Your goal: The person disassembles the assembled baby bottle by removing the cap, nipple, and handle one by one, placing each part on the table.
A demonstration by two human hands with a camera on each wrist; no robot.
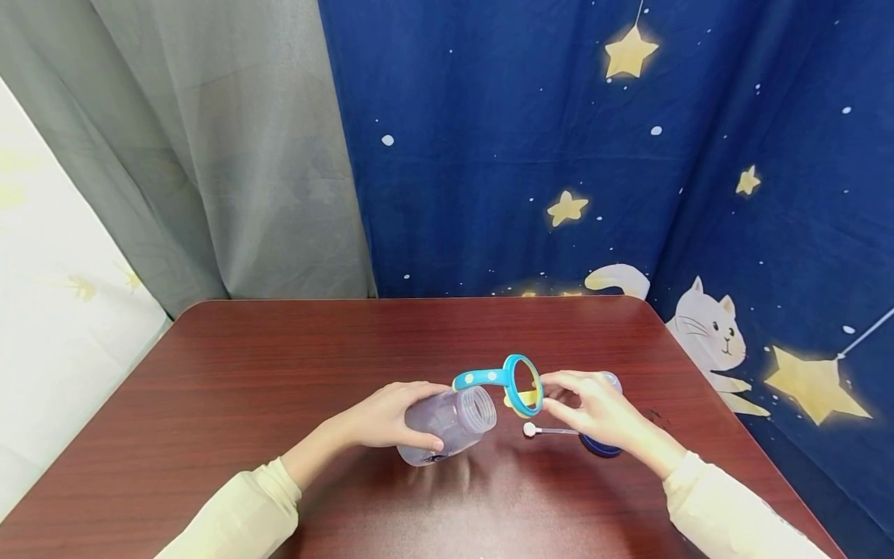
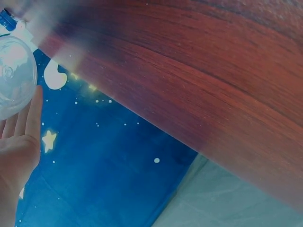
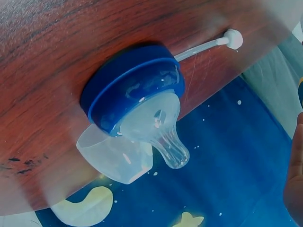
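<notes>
My left hand [image 1: 398, 415] grips a clear purple-tinted baby bottle [image 1: 440, 427] around its body, tilted above the table. Its uncapped threaded mouth faces right. The bottle's round base [image 2: 16, 78] shows in the left wrist view. My right hand [image 1: 590, 404] pinches the edge of a blue dotted bottle handle [image 1: 485, 378] with a ring, partly yellow underneath, held beside the bottle mouth. Below the right hand, a clear nipple in a blue collar [image 3: 135, 90] stands on the table. A thin straw [image 3: 201, 49] with a white ball end reaches out from it.
A clear dome cap [image 3: 116, 153] lies beside the nipple, mostly hidden by the right hand in the head view. The dark red wooden table [image 1: 293, 365] ends at a rounded far edge. Grey and blue star-patterned curtains [image 1: 489, 155] hang behind it.
</notes>
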